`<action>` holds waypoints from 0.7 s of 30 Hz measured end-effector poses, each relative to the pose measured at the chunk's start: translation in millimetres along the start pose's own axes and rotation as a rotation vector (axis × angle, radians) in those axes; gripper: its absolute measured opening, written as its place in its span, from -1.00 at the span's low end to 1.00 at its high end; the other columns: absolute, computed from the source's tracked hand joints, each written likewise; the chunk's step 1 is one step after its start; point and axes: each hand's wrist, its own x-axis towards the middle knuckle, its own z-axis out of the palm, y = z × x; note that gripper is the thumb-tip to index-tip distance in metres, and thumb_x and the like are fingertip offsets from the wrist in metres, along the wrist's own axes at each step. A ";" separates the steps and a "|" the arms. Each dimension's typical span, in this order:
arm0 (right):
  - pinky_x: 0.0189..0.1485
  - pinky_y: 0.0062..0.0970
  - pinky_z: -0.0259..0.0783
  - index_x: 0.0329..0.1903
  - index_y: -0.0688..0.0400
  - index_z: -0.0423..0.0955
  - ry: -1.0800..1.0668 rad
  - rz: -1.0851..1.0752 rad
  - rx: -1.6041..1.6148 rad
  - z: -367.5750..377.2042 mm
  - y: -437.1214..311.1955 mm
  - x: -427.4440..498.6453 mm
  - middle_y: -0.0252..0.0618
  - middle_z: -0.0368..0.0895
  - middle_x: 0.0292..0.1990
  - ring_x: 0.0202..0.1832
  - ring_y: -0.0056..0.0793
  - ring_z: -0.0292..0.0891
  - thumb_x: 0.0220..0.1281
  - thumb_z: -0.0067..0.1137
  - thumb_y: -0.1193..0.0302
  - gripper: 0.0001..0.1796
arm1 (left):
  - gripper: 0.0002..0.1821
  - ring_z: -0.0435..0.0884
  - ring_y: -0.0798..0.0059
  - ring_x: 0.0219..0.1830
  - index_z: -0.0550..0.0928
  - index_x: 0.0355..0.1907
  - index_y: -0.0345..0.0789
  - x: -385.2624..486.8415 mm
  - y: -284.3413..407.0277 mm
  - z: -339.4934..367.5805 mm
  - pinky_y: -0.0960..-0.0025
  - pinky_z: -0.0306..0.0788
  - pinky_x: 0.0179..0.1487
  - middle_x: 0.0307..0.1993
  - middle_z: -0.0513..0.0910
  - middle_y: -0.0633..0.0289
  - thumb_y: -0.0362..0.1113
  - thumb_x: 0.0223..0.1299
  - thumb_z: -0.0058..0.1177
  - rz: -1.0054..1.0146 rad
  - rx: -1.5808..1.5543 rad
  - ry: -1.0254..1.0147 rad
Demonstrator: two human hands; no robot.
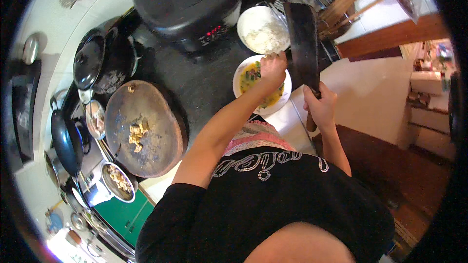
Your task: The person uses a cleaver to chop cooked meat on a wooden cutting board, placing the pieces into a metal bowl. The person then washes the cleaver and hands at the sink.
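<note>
My right hand [322, 105] grips the handle of a large dark cleaver [303, 40], whose broad blade points away from me. My left hand [273, 68] is above the far part of a white bowl [238, 89] of yellow soup with green pieces. Its curled fingers are close to the near rim of a white bowl of rice [266, 40]; whether they hold or touch anything is unclear. To the left, a round wooden chopping board [146, 153] bears chopped light-brown food pieces [137, 135].
A black rice cooker [186, 0] stands at the back of the dark counter [201, 80]. On the left are a lidded black pot [89, 60], a wok [65, 142] and a metal bowl of chopped food [117, 182]. Chopsticks [343, 3] stand at the back right.
</note>
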 end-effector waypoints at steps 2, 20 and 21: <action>-0.61 -0.56 0.35 -0.38 0.33 0.47 -0.005 0.014 -0.057 3.0 -2.0 4.3 -0.27 0.52 -0.67 -0.67 -0.63 0.45 0.13 0.17 0.39 -0.78 | -0.76 0.61 0.02 -0.26 0.43 -0.23 -0.38 -0.1 -3.2 -4.8 0.05 0.48 -0.19 -0.35 0.60 -0.12 -0.45 -0.05 -0.04 -0.039 -0.110 -0.076; -0.62 -0.68 0.26 -0.40 0.30 0.47 -0.294 -0.253 0.117 60.1 -35.5 27.3 -0.43 0.44 -0.67 -0.68 -0.78 0.32 0.19 0.13 0.50 -0.89 | -0.94 0.57 0.17 -0.32 0.55 -0.55 -0.31 -93.7 -96.6 -67.8 0.19 0.40 -0.02 -0.47 0.56 0.10 -0.39 -0.13 0.09 0.102 -0.281 0.298; -0.63 -0.67 0.26 -0.37 0.30 0.49 -0.276 -0.252 0.091 56.4 -33.0 28.1 -0.43 0.45 -0.67 -0.68 -0.78 0.33 0.18 0.15 0.48 -0.88 | -0.93 0.57 0.17 -0.32 0.57 -0.54 -0.31 -88.2 -88.8 -62.8 0.19 0.42 -0.08 -0.45 0.57 0.10 -0.37 -0.13 0.09 0.158 -0.230 0.288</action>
